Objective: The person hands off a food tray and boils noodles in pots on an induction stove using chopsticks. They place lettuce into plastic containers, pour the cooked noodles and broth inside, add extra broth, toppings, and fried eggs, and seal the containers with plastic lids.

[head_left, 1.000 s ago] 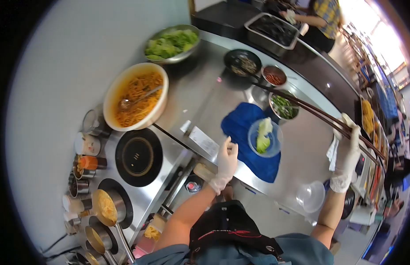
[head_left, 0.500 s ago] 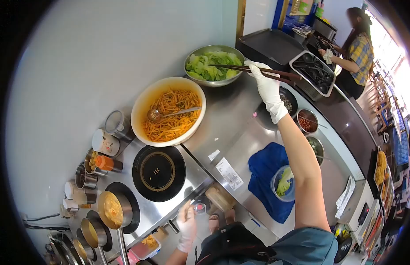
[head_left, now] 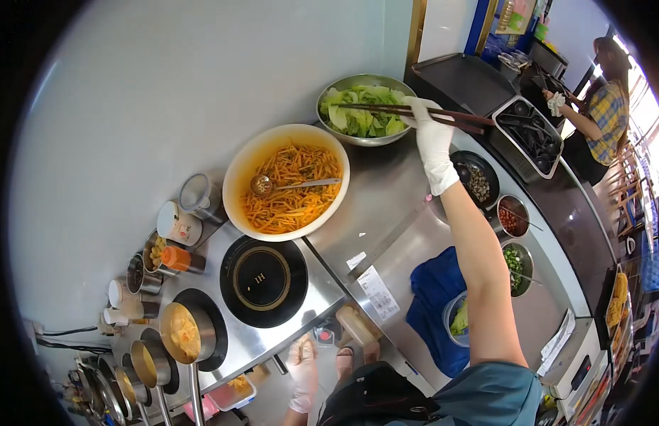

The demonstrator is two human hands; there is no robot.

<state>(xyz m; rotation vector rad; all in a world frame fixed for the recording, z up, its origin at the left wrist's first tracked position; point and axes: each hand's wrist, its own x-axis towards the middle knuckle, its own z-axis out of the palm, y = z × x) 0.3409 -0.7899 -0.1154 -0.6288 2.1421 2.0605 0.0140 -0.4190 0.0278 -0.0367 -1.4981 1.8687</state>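
Observation:
Gloved in white, my right hand is closed round long dark chopsticks, whose tips reach over the lettuce in a metal bowl at the top. My left hand, also gloved, hangs low beside the counter's front edge, with its fingers curled; I cannot make out anything in it. A clear bowl with some lettuce stands on a blue cloth, partly hidden by my right forearm.
A large cream bowl holds orange shreds and a ladle. Left are a black induction plate, jars and several pans with handles out. Small topping bowls stand right. A black cutlery basket and a co-worker are beyond.
My right hand has swung from the right side, chopsticks in it, across to the lettuce bowl. My left hand has dropped from over the counter to below its edge. The view has shifted.

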